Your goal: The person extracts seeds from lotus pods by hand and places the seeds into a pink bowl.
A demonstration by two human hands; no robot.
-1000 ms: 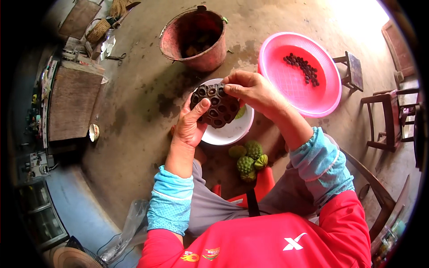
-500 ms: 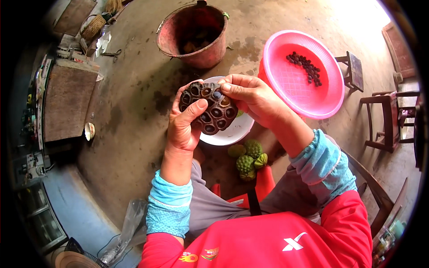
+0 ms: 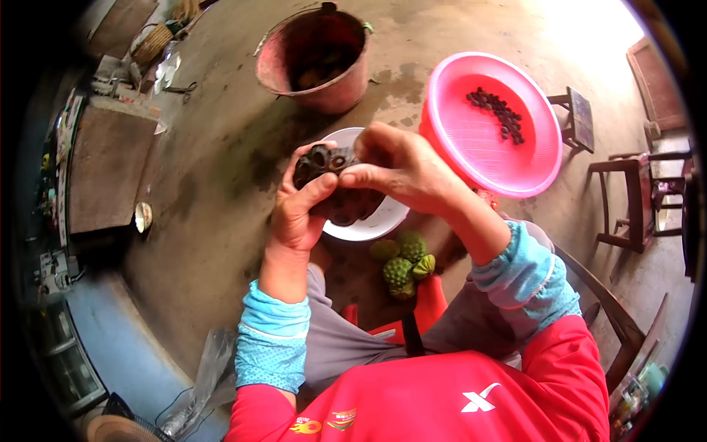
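A dark brown, dried lotus seed pod [image 3: 345, 210] is held up in front of me, over a white basin [image 3: 384, 225]. My left hand [image 3: 296, 210] grips the pod's left side, thumb on its face. My right hand [image 3: 412, 171] closes on the right part of the pod, with its thumb across the face and fingers bent behind the upper edge. That hand covers much of the pod's holes. Below the basin sit several green, knobbly pods [image 3: 398, 272].
To the right stands a pink plastic basket [image 3: 543, 173] with a cluster of dark seeds [image 3: 502, 118] in it. A worn reddish bucket [image 3: 342, 94] with dark matter inside is ahead. Wooden stools [image 3: 580, 119] stand at the right, and a clear plastic bag [image 3: 210, 376] lies at lower left.
My right hand has moved from the pod's upper right edge further over its face, curling around it. The pod has tilted, and its open holes show less.
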